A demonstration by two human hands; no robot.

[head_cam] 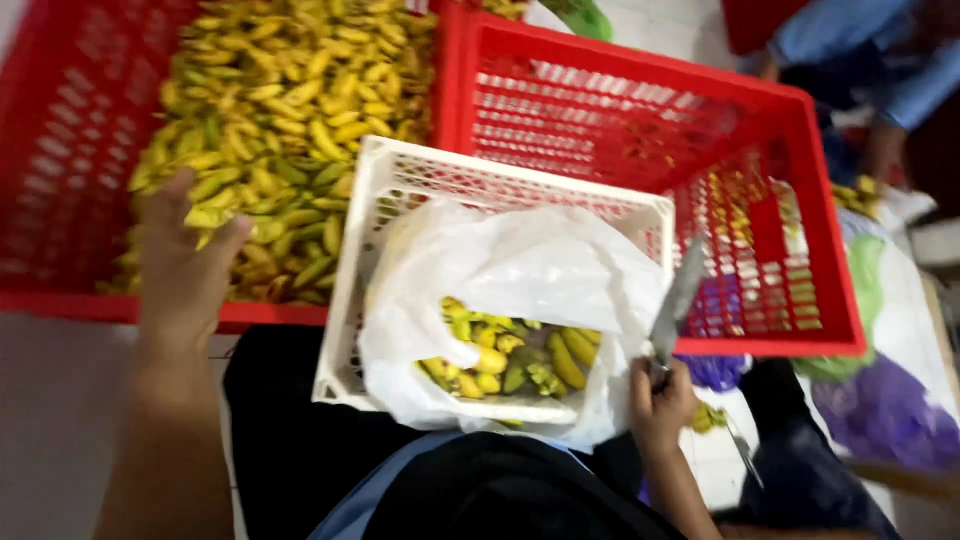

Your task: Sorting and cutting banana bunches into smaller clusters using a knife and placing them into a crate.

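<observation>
Left hand (185, 265): fingers spread loosely, resting on the heap of small yellow-green fruits (280, 120) in the left red crate (60, 150), forearm reaching forward. Right hand (660, 400): fingers clenched on the handle of a knife (678, 300), blade pointing up. Between them, a white basket (400, 175) lined with a white plastic bag (520, 270) holds cut fruit pieces (510, 355). A second red crate (800, 200) stands behind.

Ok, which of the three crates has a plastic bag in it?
The small white crate in the middle; it holds a white plastic bag, unlike both red crates.
</observation>
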